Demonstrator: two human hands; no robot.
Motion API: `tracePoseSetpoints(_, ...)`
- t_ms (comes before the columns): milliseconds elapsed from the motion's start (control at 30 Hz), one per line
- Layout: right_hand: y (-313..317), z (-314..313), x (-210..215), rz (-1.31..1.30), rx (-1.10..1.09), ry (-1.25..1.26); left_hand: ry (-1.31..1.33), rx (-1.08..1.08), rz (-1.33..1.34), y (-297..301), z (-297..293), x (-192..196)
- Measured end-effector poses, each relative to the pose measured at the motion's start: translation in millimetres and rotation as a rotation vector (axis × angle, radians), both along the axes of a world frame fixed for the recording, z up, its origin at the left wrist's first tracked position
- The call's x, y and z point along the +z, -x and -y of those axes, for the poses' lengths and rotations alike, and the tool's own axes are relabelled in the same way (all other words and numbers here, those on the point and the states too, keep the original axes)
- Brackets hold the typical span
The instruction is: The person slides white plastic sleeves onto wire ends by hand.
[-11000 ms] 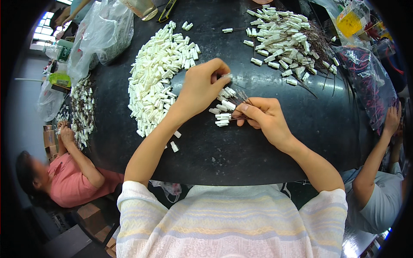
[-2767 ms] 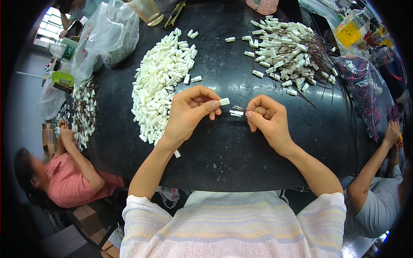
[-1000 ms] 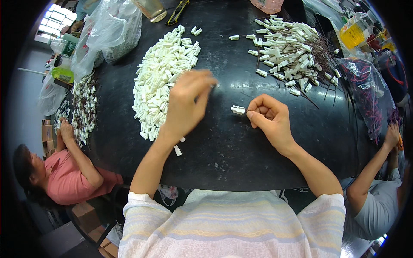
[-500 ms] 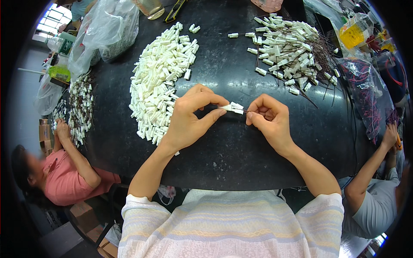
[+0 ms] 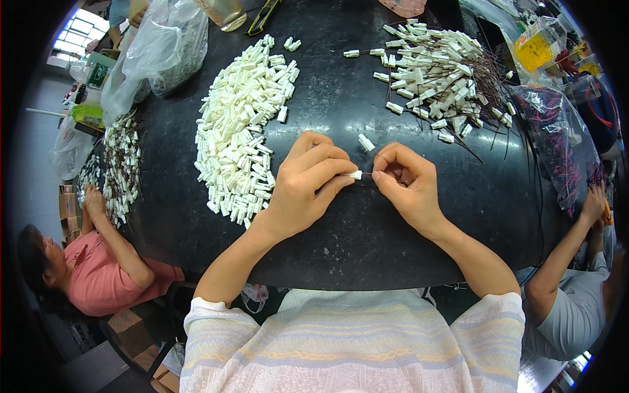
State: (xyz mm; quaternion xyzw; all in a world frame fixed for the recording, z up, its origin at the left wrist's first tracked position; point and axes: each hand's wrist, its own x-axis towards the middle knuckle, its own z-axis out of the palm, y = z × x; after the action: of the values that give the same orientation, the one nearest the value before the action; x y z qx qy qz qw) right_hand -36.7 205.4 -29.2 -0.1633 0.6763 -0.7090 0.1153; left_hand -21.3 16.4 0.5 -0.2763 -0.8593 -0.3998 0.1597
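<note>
The left hand (image 5: 306,187) pinches a small white plastic piece (image 5: 354,175) between the thumb and the closed fingers (image 5: 325,167), just above the dark surface (image 5: 367,242). The piece lies with its long axis left to right, and its free end points toward the right hand (image 5: 403,183). The right hand is closed too; its fingertips touch or almost touch that end, and they seem to grip something thin there, but it is too small to tell what. So both hands meet at one point, with the piece between them. One more white piece (image 5: 365,142) lies loose just behind the hands. The big pile of white pieces (image 5: 239,131) is nearer to the left hand.
</note>
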Motion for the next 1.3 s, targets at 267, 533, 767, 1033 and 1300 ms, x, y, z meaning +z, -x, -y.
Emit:
tracePoseSetpoints(267, 2, 3, 2, -0.025, 0.039, -0.019, -0.049, -0.046, 0.043, -1, 0, -11)
tracePoseSetpoints(533, 0, 1, 15, -0.044, 0.022, -0.226, -0.092, 0.101, 0.128, 5, 8, 10)
tracePoseSetpoints(767, 33, -22, 69, -0.501, -0.228, -0.326, -0.143, 0.365, 0.0, -6, 40, 23)
tracePoseSetpoints(1033, 153, -86, 99, -0.568, -0.158, -0.645, -0.093, 0.314, -0.17, -7, 45, 32)
tracePoseSetpoints(1300, 162, -102, 107, -0.85, -0.088, -1.14, 0.045, 0.345, -0.193, -31, 80, 12)
